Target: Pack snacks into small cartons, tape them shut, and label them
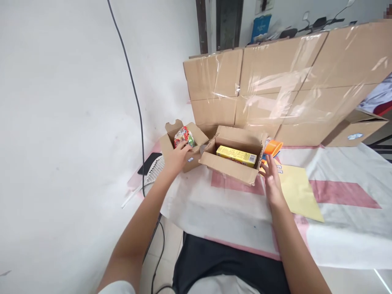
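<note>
My left hand [177, 156] is at a small open cardboard box [192, 162] on the left. Its fingers close on the lower edge of a shiny red, white and green plastic packet [183, 136] at the box's opening; the thumb is hidden. Beside it stands a wider open carton [229, 166], flaps up, with a yellow box [235, 155] with a barcode lying inside. My right hand [272, 179] is just right of this carton, fingers apart and holding nothing. An orange plastic object [273, 147] is just beyond those fingers.
A tall taped cardboard screen [263, 81] stands along the table's back. A yellow sheet [301, 190] lies on the white and pink cloth [229, 216]. At left are a white perforated paddle [154, 169], a black flat object [150, 162] and a hanging cable [134, 90]. Another carton [352, 130] stands far right.
</note>
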Action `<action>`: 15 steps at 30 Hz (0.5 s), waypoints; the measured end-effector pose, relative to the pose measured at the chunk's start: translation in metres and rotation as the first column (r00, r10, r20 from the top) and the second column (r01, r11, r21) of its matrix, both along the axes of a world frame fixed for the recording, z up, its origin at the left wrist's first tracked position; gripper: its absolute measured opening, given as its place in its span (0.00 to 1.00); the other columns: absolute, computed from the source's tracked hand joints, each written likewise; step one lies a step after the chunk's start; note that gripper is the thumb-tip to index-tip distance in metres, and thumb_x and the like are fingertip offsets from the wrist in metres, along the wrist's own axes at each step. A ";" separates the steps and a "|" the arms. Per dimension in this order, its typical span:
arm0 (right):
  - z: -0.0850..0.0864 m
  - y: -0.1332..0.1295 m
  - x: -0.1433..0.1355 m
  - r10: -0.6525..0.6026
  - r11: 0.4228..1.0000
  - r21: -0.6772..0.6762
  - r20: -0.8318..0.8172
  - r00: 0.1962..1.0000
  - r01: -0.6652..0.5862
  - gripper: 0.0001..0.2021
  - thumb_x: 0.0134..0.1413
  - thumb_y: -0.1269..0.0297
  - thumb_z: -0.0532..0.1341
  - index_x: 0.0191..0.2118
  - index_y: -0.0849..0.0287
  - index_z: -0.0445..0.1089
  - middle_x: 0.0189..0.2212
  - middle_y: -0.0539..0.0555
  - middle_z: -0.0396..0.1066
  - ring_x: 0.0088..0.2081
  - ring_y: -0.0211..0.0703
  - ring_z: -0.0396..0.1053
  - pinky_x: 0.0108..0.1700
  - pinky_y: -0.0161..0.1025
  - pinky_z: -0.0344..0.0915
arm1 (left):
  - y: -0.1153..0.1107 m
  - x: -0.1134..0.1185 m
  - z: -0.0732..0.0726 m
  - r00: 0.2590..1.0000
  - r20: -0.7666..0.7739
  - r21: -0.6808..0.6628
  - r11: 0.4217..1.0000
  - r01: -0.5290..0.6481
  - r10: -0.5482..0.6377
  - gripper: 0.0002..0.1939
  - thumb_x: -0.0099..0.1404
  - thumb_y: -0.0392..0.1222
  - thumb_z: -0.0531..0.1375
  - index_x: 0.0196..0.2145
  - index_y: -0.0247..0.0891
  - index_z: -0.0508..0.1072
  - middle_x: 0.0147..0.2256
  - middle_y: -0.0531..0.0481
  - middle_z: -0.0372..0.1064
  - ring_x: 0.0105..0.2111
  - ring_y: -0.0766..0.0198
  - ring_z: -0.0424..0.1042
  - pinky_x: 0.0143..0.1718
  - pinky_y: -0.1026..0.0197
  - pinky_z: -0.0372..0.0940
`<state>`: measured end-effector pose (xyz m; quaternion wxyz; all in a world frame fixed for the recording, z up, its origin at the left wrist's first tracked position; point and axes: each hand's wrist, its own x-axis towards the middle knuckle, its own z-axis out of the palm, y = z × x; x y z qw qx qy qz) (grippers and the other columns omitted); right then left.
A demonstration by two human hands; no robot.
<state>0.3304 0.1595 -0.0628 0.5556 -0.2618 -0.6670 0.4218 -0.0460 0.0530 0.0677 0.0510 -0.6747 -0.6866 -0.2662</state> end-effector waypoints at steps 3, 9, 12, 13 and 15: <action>-0.001 -0.007 -0.001 -0.017 1.000 -0.015 0.015 1.000 0.018 0.37 0.67 0.39 0.56 0.76 0.39 0.46 0.77 0.55 0.45 0.72 0.59 0.56 0.66 0.58 0.61 | -0.028 -0.022 0.005 0.994 0.005 -0.025 0.993 0.112 -0.112 0.17 0.65 0.29 0.52 0.43 0.41 0.76 0.60 0.44 0.71 0.60 0.55 0.72 0.59 0.53 0.70; 0.005 -0.014 -0.004 -0.040 0.998 0.042 0.125 0.991 0.035 0.38 0.67 0.40 0.56 0.77 0.42 0.46 0.76 0.55 0.46 0.73 0.62 0.52 0.69 0.58 0.58 | -0.065 -0.020 0.007 0.980 -0.064 -0.027 0.982 0.187 -0.188 0.17 0.69 0.34 0.53 0.48 0.44 0.79 0.63 0.45 0.69 0.58 0.52 0.71 0.56 0.49 0.68; 0.004 -0.015 -0.001 -0.033 0.997 0.077 0.153 0.988 0.021 0.40 0.67 0.38 0.56 0.77 0.42 0.43 0.78 0.53 0.42 0.74 0.64 0.49 0.71 0.60 0.56 | -0.078 -0.003 -0.001 0.968 -0.252 0.125 0.991 0.035 -0.002 0.22 0.69 0.43 0.62 0.60 0.51 0.75 0.69 0.43 0.61 0.58 0.44 0.67 0.57 0.41 0.63; 0.004 -0.015 -0.001 -0.013 0.997 0.080 0.160 0.987 0.001 0.41 0.66 0.37 0.56 0.77 0.42 0.42 0.78 0.53 0.40 0.75 0.64 0.47 0.72 0.60 0.54 | -0.082 0.005 -0.006 0.951 -0.297 0.235 0.972 -0.012 0.083 0.24 0.67 0.44 0.64 0.60 0.51 0.74 0.69 0.41 0.61 0.57 0.43 0.67 0.56 0.41 0.62; 0.005 -0.015 -0.002 0.036 0.995 0.082 0.182 0.983 -0.052 0.47 0.62 0.33 0.58 0.78 0.44 0.39 0.78 0.53 0.35 0.76 0.65 0.43 0.73 0.61 0.52 | -0.084 0.025 -0.020 0.932 -0.316 0.461 0.887 -0.012 0.177 0.20 0.66 0.42 0.67 0.55 0.47 0.77 0.63 0.40 0.69 0.52 0.47 0.70 0.55 0.45 0.62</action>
